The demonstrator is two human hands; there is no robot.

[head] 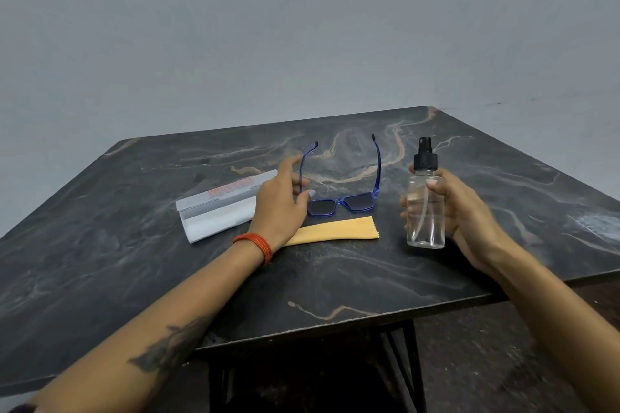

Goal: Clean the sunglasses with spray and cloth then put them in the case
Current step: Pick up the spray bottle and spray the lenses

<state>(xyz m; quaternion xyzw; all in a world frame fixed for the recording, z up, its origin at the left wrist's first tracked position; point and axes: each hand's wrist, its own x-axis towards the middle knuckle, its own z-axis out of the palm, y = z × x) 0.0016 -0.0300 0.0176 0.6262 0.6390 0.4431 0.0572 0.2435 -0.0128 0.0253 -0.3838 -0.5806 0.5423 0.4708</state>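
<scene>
While right hand (459,208) grips clear spray bottle (425,208), left hand (280,201) reaches, fingers spread, at blue sunglasses (342,203) on marble table (335,278). Sunglasses: behind yellow cloth (335,231), right of open white case (218,211). Judged light, lenses smudge-prone; hold by frame.

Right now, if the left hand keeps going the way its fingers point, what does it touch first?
Most likely the sunglasses. The left hand reaches right and forward, fingertips already at the near arm and lens corner. Whether it touches yet is unclear from this view.
</scene>
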